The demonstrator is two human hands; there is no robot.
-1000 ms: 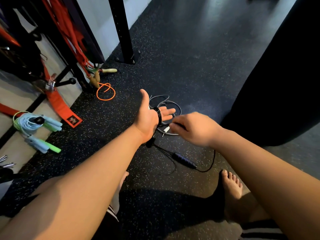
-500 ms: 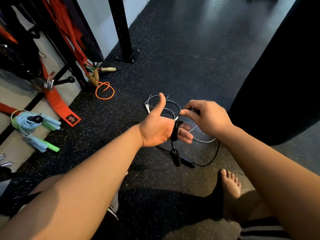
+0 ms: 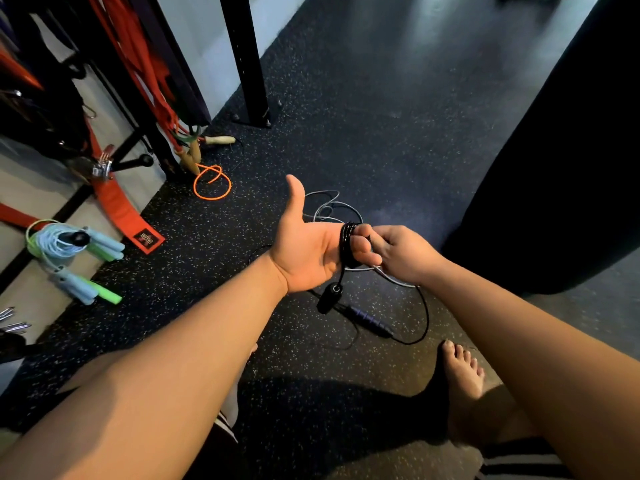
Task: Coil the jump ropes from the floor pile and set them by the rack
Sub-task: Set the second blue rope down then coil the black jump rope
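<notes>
Several coils [image 3: 347, 244] ring left hand [image 3: 307, 251] (right hand [image 3: 402, 255] pinching).

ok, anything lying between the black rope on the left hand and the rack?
Nothing visible. Bare floor runs from the black rope on the left hand to the rack; the orange rope lies by the rack, off that path.

Single head-worn wide-angle view, aimed forward and steeply down over both forearms. Near, mid-frame: left hand [image 3: 308, 247] and right hand [image 3: 401, 254]. Speckled floor [image 3: 346, 116] runs ahead, rack post [image 3: 242, 57] upper left, bare foot [image 3: 460, 372] at the bottom.
</notes>
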